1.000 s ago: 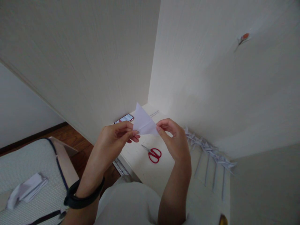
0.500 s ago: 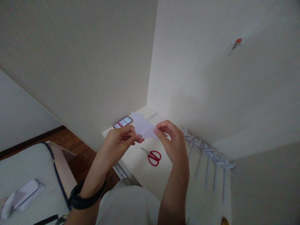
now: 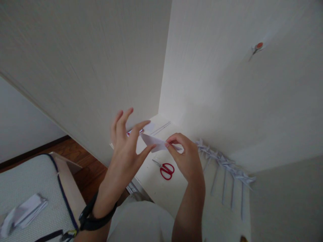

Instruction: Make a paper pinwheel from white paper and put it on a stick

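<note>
Fingertips (image 3: 168,145) pinch the folded paper (image 3: 156,142), other hand splayed

My right hand (image 3: 186,159) holds the folded paper by one end, above the red scissors (image 3: 165,170). My left hand (image 3: 126,148) is spread wide, just beside the paper's other end.

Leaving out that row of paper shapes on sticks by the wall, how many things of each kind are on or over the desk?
paper: 1, pinched in the right hand
scissors: 1
phone: 1, partly behind the left hand
strip: 1
Total: 4
</note>
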{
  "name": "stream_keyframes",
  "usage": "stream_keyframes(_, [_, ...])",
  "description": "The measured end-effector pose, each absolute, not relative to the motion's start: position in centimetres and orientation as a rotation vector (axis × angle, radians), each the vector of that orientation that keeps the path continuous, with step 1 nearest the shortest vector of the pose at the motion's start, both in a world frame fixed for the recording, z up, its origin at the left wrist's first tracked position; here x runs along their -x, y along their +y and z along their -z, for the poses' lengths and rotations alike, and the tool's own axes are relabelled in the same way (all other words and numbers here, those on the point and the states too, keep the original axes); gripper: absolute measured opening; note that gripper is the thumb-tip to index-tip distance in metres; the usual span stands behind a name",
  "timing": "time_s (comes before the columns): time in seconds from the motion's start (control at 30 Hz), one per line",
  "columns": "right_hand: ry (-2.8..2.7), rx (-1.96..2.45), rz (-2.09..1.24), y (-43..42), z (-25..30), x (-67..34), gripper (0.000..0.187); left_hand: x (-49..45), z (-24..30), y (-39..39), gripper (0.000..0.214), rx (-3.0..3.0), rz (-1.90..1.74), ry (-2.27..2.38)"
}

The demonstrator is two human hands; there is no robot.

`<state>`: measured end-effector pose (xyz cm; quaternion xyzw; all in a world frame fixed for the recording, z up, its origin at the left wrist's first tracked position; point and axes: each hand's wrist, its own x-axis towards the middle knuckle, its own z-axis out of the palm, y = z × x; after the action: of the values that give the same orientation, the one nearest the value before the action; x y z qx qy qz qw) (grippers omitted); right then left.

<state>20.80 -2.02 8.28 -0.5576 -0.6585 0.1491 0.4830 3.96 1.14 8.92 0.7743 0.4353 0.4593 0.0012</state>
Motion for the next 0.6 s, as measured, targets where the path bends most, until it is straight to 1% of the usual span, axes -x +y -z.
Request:
stream_keyframes(0.1, [-1.721, 1.338, -0.367, -2.11, -8.47, -20.54, 0.014, -4.17, -8.82, 0.98, 0.014, -2.603, -1.237, 1.364])
stream_keyframes(0.13, [-1.745, 1.333, -0.372, -2.15, -8.53, -20.47, 0.014, -4.17, -8.73, 0.99, 0.01, -2.624, -1.188, 1.347])
stream_keyframes(0.3, [-1.728, 1.316, -0.334, -2.31, -8.69, -20.34, 0.012, -4.04, -8.86, 0.95, 0.011, -2.604, -1.056, 1.228])
stream_keyframes(0.5, [-1.738, 1.264, -0.31, -2.55, -8.89, -20.29, 0.011, -4.2, -9.42, 0.46, 0.01, -2.462, -1.145, 1.056])
stream_keyframes(0.6, [-1.749, 1.287, -0.24, -2.64, -8.98, -20.21, 0.009, -4.28, -9.46, 0.37, 0.011, -2.429, -1.143, 1.027])
